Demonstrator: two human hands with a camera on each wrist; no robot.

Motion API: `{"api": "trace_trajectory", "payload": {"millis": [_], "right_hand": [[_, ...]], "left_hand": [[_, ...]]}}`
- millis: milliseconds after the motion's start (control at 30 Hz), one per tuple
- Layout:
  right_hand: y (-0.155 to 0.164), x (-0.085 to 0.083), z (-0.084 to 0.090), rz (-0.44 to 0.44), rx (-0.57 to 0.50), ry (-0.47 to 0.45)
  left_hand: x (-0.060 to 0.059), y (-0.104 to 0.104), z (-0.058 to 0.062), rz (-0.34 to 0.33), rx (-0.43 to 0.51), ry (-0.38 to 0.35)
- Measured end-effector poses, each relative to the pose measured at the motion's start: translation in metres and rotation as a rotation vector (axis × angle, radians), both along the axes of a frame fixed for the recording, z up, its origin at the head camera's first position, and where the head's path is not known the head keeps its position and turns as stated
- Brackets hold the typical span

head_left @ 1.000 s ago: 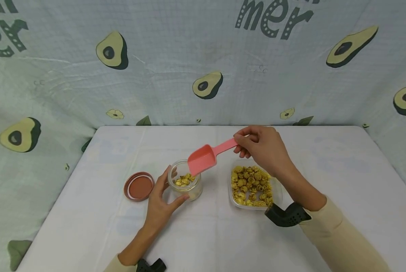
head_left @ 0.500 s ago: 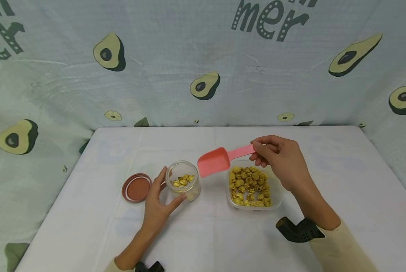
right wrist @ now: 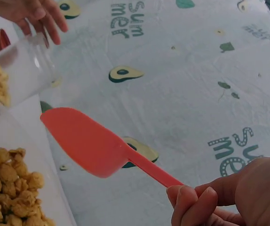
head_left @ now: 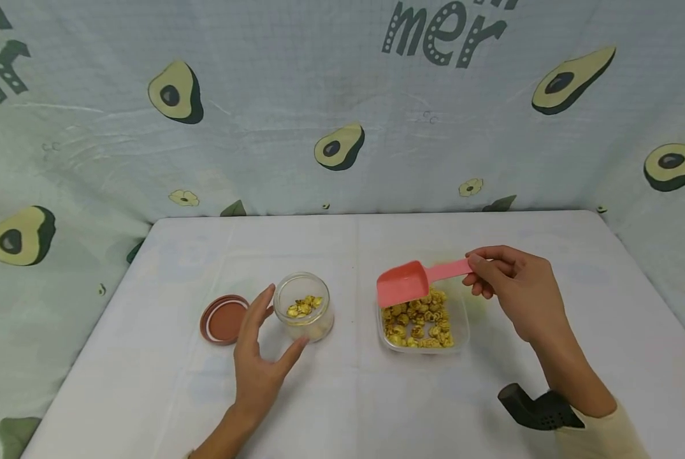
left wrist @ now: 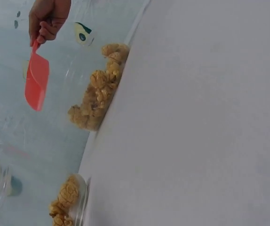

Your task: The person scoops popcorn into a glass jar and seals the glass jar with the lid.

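Scoop (head_left: 402, 284) is pinched by the right hand (head_left: 520, 290), left hand (head_left: 259, 370) spread beside the jar (head_left: 315, 327).

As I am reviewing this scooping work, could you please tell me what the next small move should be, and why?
Probably lower the pink scoop into the popcorn in the clear tub: the right hand holds it above that tub, its bowl looks empty, and the glass jar seems to have room left above its own pieces.

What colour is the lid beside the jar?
The lid is reddish brown, edged inside with white; best view: head.
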State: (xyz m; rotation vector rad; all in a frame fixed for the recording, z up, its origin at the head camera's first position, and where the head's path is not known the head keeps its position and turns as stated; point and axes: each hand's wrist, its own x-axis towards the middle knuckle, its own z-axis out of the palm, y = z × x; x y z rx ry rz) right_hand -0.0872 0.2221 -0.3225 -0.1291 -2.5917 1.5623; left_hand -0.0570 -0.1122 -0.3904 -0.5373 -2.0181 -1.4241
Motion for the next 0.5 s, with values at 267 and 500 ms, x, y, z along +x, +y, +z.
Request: {"api": "trace_trajectory", "payload": {"millis": [267,500], "right_hand": [[0.019,0.009,-0.004,-0.046,0.097,0.026],[0.026,0.010,-0.003,-0.099,0.182,0.087]], "left_hand": [[0.000,0.012,0.005,-0.066,0.119,0.240],[-0.002,0.026,-0.011,-0.319,0.277,0.189]]}}
